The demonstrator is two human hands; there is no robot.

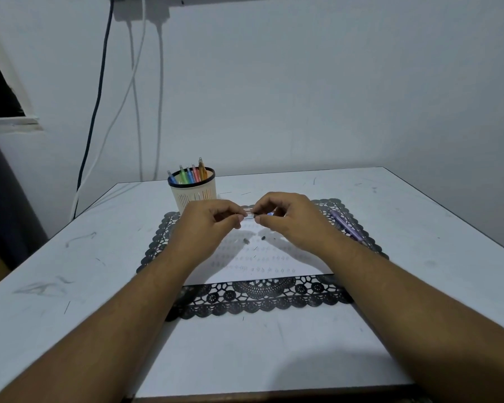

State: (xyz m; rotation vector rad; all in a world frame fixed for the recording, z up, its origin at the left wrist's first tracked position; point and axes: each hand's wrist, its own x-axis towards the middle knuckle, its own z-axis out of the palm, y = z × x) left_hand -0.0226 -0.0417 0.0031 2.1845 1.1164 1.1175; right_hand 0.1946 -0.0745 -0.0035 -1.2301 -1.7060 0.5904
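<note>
Clear pen barrel (249, 213) hangs just above the sheet (274, 264), pinched at either end by my left hand (213, 225) and my right hand (288, 218). Handwritten rows on the sheet are too small to read. The bench (245, 353) reaches well past the lace mat (259, 299) on both sides.

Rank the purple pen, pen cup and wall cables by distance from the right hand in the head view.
1. Purple pen, just right of the right hand.
2. Pen cup, back left.
3. Wall cables, far back left.
</note>
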